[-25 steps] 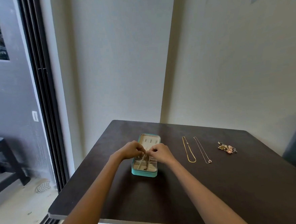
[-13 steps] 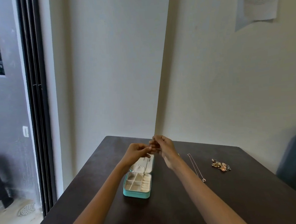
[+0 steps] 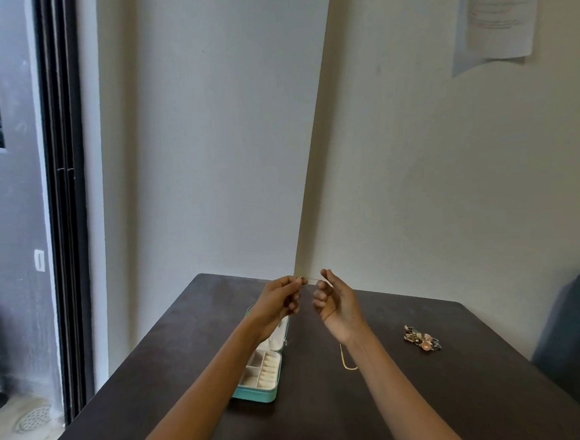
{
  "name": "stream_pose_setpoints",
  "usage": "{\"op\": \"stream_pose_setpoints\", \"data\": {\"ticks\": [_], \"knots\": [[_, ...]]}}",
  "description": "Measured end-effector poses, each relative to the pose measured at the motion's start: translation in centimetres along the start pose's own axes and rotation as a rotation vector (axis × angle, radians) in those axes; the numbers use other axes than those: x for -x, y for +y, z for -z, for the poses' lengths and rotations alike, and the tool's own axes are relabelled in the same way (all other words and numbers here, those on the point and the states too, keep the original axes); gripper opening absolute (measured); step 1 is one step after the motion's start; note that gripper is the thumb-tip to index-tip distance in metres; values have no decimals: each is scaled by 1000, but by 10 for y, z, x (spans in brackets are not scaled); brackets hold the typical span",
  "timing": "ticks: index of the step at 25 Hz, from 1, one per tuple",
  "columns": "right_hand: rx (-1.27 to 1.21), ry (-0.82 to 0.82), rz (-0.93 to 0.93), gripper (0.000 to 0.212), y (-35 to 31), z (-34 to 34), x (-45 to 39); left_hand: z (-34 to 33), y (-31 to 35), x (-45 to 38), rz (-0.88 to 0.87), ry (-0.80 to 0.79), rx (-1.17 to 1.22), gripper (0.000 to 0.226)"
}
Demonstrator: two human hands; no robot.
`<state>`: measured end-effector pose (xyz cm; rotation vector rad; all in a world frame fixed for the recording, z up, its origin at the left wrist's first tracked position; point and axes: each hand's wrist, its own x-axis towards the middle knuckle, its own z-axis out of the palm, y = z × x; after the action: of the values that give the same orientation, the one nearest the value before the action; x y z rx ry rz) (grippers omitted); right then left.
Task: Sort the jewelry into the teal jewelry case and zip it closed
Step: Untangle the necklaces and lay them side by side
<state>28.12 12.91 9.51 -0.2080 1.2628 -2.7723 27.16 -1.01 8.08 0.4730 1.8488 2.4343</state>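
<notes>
Both hands are raised above the desk, level with each other and a little apart. The left hand point(image 3: 279, 301) has its fingers curled, its thumb and forefinger pinching one end of a thin, pale chain point(image 3: 310, 280) that runs in a short, nearly level line to the right hand point(image 3: 337, 302). The right hand faces palm inward with its fingers loosely bent, and its fingertips meet the chain's other end; whether they truly pinch it is too small to tell. Below the left wrist, the teal rectangular zip jewelry case point(image 3: 262, 376) lies open on the dark brown wooden desk point(image 3: 431, 399), its cream lining split into small compartments, its lid partly hidden behind the left forearm. Just right of the case, beside the right forearm, a thin gold chain necklace point(image 3: 345, 359) lies on the desk, mostly covered by the arm. Further right, well apart, sits a small heap of mixed gold and coloured jewelry pieces point(image 3: 422, 338). A white paper sheet point(image 3: 497, 13) hangs on the pale wall behind.
</notes>
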Motion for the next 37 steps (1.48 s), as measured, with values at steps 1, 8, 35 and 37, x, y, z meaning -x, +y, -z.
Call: {"op": "stream_pose_setpoints", "data": {"ticks": [1,8,35,37], "knots": [[-33,-4,13,9,-3,2,0,-3,-3,-1,8,3,18,20],[-50,-7,92,20,-32,14,3,-6,-18,-5,95,-77,-44,34],[633,-28,87,17,-38,39,8,-37,-9,-32,-26,6,50,18],[553,-19,104,19,-35,39,5,-39,-4,-30,-12,6,-72,19]]}}
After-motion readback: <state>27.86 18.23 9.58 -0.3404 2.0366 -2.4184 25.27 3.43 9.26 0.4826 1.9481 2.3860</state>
